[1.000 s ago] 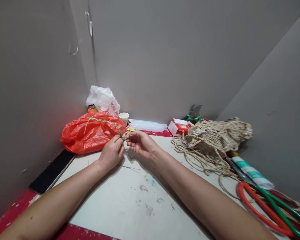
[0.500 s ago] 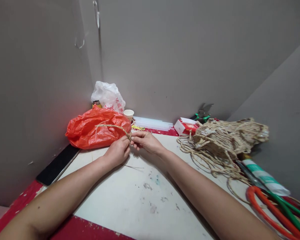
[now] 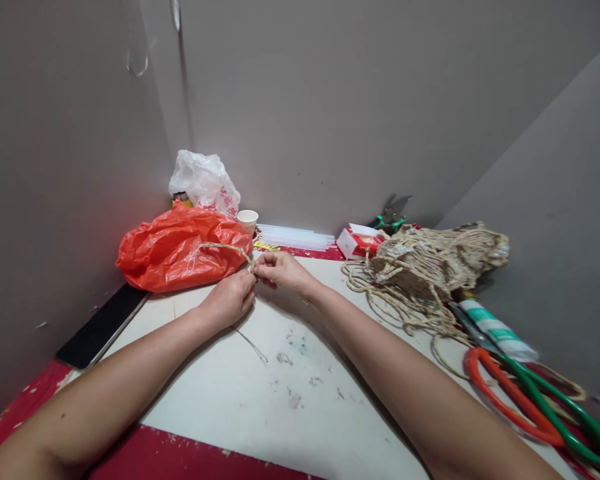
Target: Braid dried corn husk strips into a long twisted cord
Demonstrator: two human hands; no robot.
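A thin piece of tan cord (image 3: 230, 247) arcs up and leftward from between my hands, in front of the orange plastic bag (image 3: 185, 250). My left hand (image 3: 231, 298) is closed round its lower part, with the fingertips turned away from me. Thumb and fingers of my right hand (image 3: 281, 272) pinch the cord right beside the left fingertips. What the cord forms there is small and partly hidden by the fingers. Thin wire-like strands (image 3: 251, 343) stick out below the left hand, over the white board (image 3: 230, 400).
At right lie a heap of tan cord (image 3: 430, 263), a green-and-white roll (image 3: 497, 328) and scissors (image 3: 513, 397) with orange and green handles. Behind stand a red-and-white box (image 3: 359, 241), pliers (image 3: 393, 220), translucent sticks (image 3: 295, 237) and a paper cup (image 3: 247, 219). A phone (image 3: 103, 327) lies left.
The whole view has shifted, so everything sits slightly further left and higher. Both hands still hold the cord, and the strands below my left hand now point more downward.
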